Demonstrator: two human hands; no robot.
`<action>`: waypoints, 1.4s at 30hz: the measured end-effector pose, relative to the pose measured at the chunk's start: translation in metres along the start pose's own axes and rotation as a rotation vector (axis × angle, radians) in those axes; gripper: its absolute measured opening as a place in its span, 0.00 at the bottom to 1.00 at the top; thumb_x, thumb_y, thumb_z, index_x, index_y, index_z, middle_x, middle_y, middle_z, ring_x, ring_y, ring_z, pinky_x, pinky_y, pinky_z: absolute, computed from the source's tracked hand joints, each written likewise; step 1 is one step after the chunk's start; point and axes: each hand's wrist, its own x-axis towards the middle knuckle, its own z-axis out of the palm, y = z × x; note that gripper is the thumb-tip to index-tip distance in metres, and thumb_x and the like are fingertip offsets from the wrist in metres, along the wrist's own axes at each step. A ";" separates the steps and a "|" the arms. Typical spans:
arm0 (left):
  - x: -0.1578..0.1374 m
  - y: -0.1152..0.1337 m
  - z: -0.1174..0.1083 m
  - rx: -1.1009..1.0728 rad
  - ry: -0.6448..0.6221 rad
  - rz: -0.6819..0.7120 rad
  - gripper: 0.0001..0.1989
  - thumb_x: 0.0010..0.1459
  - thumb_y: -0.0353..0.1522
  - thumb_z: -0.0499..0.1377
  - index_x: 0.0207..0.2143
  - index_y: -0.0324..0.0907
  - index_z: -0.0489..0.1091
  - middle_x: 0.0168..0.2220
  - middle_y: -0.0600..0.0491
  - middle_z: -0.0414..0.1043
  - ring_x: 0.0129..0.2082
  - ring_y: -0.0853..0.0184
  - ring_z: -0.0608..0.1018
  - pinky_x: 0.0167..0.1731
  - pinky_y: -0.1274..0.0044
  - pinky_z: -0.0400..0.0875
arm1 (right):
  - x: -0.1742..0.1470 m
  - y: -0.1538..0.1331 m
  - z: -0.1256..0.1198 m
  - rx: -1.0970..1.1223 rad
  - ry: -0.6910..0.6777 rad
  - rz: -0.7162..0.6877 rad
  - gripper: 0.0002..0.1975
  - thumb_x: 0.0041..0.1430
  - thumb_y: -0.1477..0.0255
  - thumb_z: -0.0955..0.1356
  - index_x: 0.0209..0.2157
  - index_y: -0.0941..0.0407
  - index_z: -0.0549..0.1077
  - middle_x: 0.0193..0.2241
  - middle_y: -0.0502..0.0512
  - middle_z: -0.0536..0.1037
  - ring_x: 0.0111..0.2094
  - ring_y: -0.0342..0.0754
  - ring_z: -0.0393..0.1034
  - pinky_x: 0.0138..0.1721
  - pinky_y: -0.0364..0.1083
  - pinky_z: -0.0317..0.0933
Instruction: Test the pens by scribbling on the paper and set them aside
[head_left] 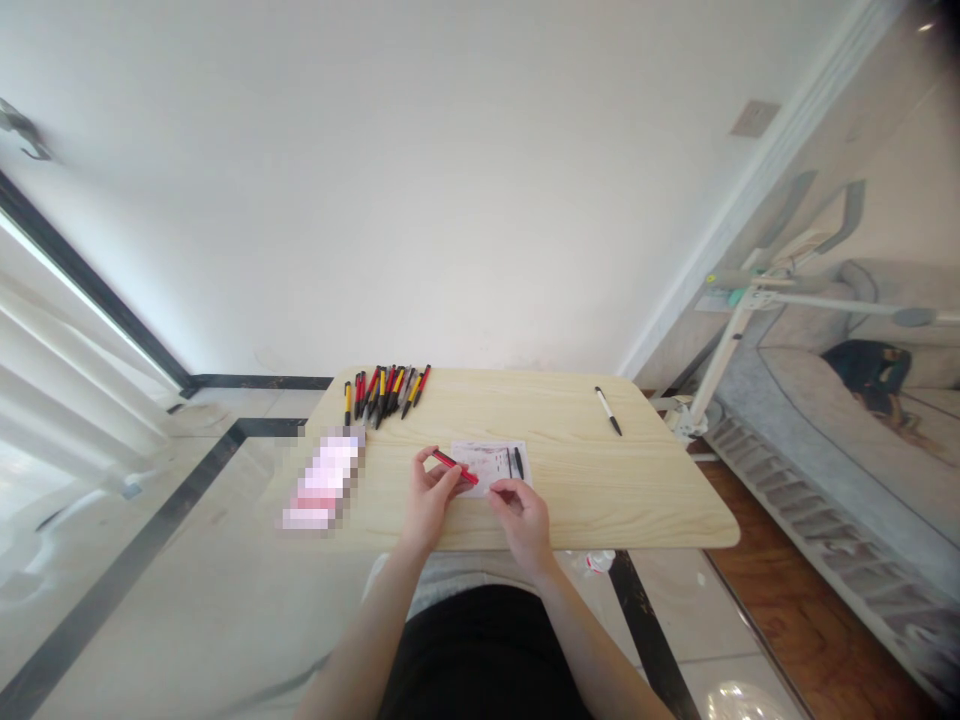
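My left hand (431, 497) pinches a red pen barrel (455, 467) with a dark end, slanting down to the right over a printed sheet (480, 452). To its right, my right hand (523, 518) is closed in a pinch close above the sheet's lower edge. Whatever lies between those fingertips is too small to make out. On the right part of the sheet lies a short black pen piece (518, 462), beside a thin dark line that may be printed or a refill. The two hands are a little apart.
Several red, yellow and black pens (384, 392) lie bunched at the table's back left. A blurred-out pinkish rectangle (322, 482) is at the left edge. One white and black pen (608, 411) rests on the right of the wooden table (637, 500). A wall stands behind.
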 end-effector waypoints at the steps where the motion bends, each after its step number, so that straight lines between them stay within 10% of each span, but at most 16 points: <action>1: -0.001 -0.001 0.001 0.015 0.000 0.019 0.26 0.46 0.31 0.61 0.45 0.45 0.50 0.30 0.55 0.72 0.29 0.68 0.76 0.35 0.69 0.70 | 0.000 0.000 0.000 0.002 -0.002 0.001 0.06 0.50 0.70 0.66 0.29 0.57 0.72 0.28 0.54 0.75 0.30 0.46 0.69 0.33 0.44 0.64; 33: -0.006 0.007 0.006 0.176 -0.135 -0.072 0.28 0.47 0.36 0.60 0.49 0.42 0.53 0.29 0.50 0.74 0.22 0.67 0.76 0.27 0.72 0.71 | -0.005 -0.003 0.001 -0.034 0.025 -0.080 0.05 0.51 0.70 0.66 0.29 0.56 0.72 0.27 0.54 0.75 0.29 0.47 0.70 0.32 0.45 0.65; 42: -0.005 0.006 0.001 0.180 -0.164 -0.058 0.29 0.49 0.33 0.56 0.54 0.39 0.53 0.21 0.55 0.71 0.17 0.73 0.70 0.20 0.80 0.64 | -0.002 -0.025 0.002 -0.137 -0.184 -0.190 0.03 0.49 0.70 0.68 0.27 0.55 0.72 0.24 0.51 0.73 0.26 0.44 0.66 0.30 0.43 0.62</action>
